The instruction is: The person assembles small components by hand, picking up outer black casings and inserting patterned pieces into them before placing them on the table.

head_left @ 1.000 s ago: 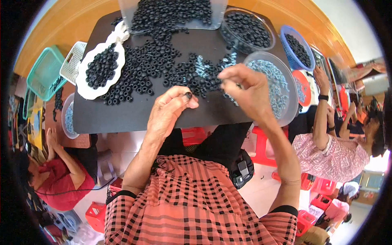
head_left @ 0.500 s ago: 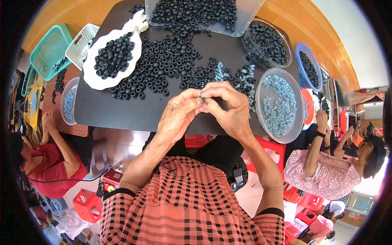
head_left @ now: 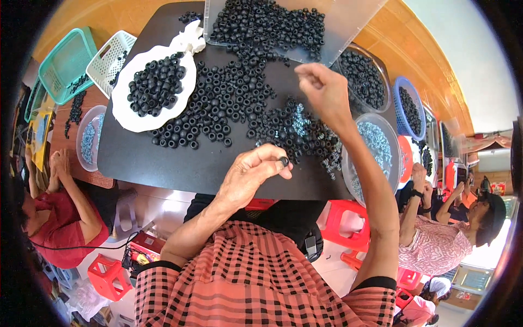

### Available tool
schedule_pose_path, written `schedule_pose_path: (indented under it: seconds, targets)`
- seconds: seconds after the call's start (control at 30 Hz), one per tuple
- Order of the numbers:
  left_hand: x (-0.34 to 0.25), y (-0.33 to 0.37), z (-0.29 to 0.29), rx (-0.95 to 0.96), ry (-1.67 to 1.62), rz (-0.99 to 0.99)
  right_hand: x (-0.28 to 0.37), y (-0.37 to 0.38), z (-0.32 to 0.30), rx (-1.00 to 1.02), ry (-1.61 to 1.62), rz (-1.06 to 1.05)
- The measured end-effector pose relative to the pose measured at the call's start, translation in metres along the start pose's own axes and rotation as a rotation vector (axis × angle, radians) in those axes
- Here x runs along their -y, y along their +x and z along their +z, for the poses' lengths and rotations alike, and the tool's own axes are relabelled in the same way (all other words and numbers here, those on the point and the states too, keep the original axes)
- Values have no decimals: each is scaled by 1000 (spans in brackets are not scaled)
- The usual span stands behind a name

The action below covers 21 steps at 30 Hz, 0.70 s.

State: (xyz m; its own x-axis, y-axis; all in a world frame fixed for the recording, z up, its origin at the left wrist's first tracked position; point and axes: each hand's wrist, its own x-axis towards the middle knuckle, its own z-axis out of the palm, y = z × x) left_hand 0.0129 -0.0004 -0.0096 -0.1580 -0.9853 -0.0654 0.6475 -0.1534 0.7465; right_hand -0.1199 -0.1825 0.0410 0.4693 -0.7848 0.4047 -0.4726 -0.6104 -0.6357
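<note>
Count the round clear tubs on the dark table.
2: the far tub, back right, with black beads; the near tub, at the right edge, with blue pieces, partly behind the right forearm. None seems hidden.

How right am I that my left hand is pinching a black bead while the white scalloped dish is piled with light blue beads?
Not quite: the white scalloped dish is piled with black beads, not light blue ones, in the head view. Your left hand does pinch a black bead.
</note>
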Motion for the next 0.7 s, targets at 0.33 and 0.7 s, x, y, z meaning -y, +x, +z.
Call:
schedule_pose_path:
  seconds: [0.33, 0.7]
  targets:
    - [-7, 0, 2, 10, 176, -46, -33, 48, 38, 132, -157, -116]
    - [-1, 0, 0, 6, 104, -53, -14, 19, 23, 272, -359, -172]
